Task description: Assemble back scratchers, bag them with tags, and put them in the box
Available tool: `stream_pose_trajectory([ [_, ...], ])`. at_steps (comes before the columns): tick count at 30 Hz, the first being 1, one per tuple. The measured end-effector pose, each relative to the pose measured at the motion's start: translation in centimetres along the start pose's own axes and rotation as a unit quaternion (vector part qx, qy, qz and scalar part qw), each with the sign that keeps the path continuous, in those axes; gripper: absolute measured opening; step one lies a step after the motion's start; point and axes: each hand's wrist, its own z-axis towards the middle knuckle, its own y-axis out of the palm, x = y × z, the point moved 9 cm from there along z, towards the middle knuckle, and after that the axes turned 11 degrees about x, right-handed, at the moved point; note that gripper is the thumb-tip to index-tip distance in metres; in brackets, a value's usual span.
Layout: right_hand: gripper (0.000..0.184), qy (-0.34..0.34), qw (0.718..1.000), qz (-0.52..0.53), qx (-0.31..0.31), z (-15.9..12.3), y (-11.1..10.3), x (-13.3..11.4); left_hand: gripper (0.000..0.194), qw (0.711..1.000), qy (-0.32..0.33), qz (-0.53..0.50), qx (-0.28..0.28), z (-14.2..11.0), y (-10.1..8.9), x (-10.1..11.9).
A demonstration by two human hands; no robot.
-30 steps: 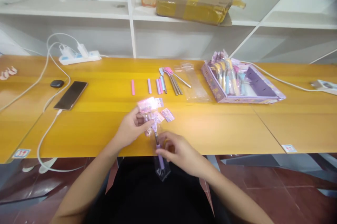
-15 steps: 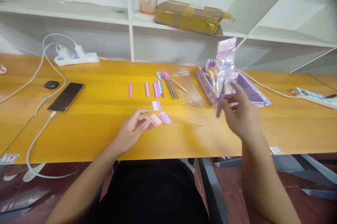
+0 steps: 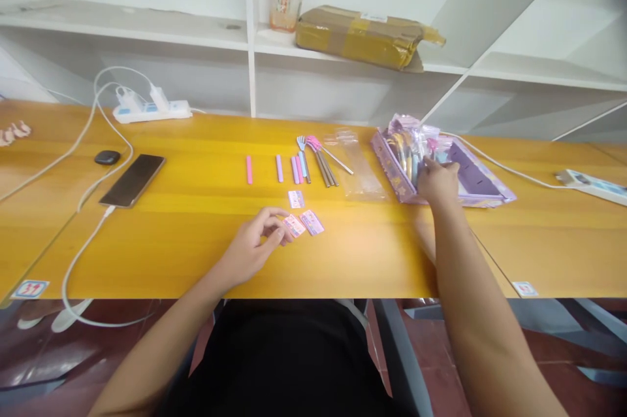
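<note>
My left hand [image 3: 259, 240] rests on the table with loosely curled fingers and the thumb apart, holding nothing. Its fingertips are beside a small pink printed card [image 3: 294, 225]; a purple card [image 3: 312, 222] and another small card [image 3: 296, 199] lie close by. At the right, my right hand [image 3: 439, 180] reaches into a purple patterned box [image 3: 477, 175]. Its fingers are closed around the lower end of a clear packet [image 3: 420, 141], though the fingertips are partly hidden. Other packed items with coloured handles [image 3: 404, 149] stand in the box's left part.
Pink and purple handle sleeves [image 3: 279, 168], metal rods with claw-shaped heads [image 3: 324, 165] and a clear plastic bag [image 3: 362, 175] lie mid-table. A phone [image 3: 133, 180] with a white cable and a power strip [image 3: 153, 111] are left. A taped carton [image 3: 360, 36] sits on the shelf.
My right hand has lowered the clear packet from above the table into the purple box, moving away from me. My left hand stays by the cards; the view has shifted slightly.
</note>
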Motion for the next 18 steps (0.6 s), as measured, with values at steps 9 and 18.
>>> stream_pose_trajectory([
  [9, 0.041, 0.013, 0.998, 0.055, 0.010, 3.4, -3.6, -5.8, 0.018, 0.940, 0.069, 0.323, -0.081, 3.6, -1.7, 3.5],
  [18, 0.042, -0.132, 0.965, 0.128, -0.185, 1.4, 5.3, -21.0, 0.031, 0.828, -0.001, 0.541, 0.148, 18.5, -11.2, -2.1],
])
